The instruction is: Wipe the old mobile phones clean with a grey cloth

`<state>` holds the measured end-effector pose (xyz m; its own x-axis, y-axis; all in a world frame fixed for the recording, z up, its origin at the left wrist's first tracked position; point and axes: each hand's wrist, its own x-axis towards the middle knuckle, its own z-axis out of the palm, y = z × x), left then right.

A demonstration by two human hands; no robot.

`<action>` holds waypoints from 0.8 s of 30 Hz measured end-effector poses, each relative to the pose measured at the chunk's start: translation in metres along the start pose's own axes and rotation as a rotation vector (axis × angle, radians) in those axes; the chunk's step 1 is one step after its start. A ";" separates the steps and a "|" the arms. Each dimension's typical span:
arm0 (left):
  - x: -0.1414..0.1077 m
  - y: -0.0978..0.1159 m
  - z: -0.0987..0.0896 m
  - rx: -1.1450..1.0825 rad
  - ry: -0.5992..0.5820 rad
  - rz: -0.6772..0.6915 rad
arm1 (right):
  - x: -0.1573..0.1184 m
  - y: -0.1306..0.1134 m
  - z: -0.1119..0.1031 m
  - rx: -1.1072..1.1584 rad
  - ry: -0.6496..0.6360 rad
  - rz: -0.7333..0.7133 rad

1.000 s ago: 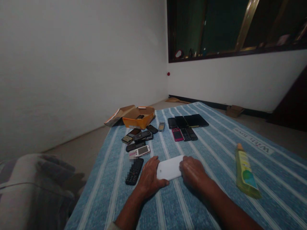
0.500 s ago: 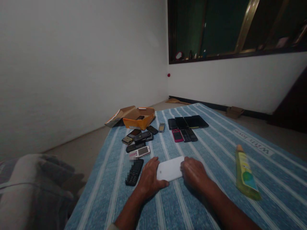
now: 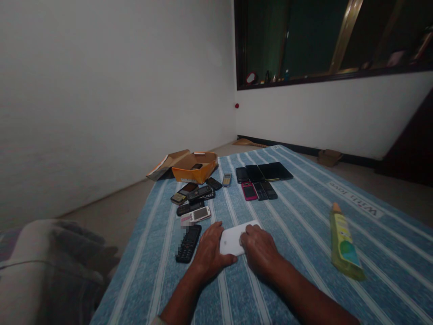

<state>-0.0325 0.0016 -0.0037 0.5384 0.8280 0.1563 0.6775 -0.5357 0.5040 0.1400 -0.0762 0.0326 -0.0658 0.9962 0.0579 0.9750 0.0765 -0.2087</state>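
Note:
A white smartphone (image 3: 232, 240) lies flat on the blue striped cloth, a small grey mark near its left end. My left hand (image 3: 210, 248) grips that end, thumb along the near edge and fingers along the far one. My right hand (image 3: 259, 246) is closed and pressed on the phone's right half. A pale bit shows under its fingertips, too small to name. Left of my left hand lies a black keypad phone (image 3: 190, 243), its edge partly pixelated. Beyond it are a white-and-pink phone (image 3: 196, 215) and several dark keypad phones (image 3: 199, 194).
An open orange cardboard box (image 3: 194, 174) with a phone inside stands at the far left. Several phones lie in two rows, among them a pink one (image 3: 249, 191) and a black tablet (image 3: 275, 171). A yellow-green bottle (image 3: 345, 243) lies at right. A wall borders the left.
My right hand has slid left across the white smartphone, from its right end towards the middle. My left hand keeps its hold. The view has shifted slightly.

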 end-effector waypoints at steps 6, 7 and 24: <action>0.000 0.000 -0.002 0.002 -0.002 0.020 | 0.003 0.008 -0.004 -0.060 -0.016 0.125; 0.001 0.000 -0.002 0.004 0.001 0.018 | 0.002 0.005 -0.003 -0.052 -0.017 0.107; 0.000 0.004 -0.003 -0.001 -0.029 -0.005 | -0.003 0.024 -0.012 -0.110 -0.081 0.170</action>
<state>-0.0311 -0.0002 0.0013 0.5494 0.8256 0.1286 0.6800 -0.5312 0.5054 0.1663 -0.0782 0.0392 0.0895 0.9948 -0.0489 0.9905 -0.0940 -0.1008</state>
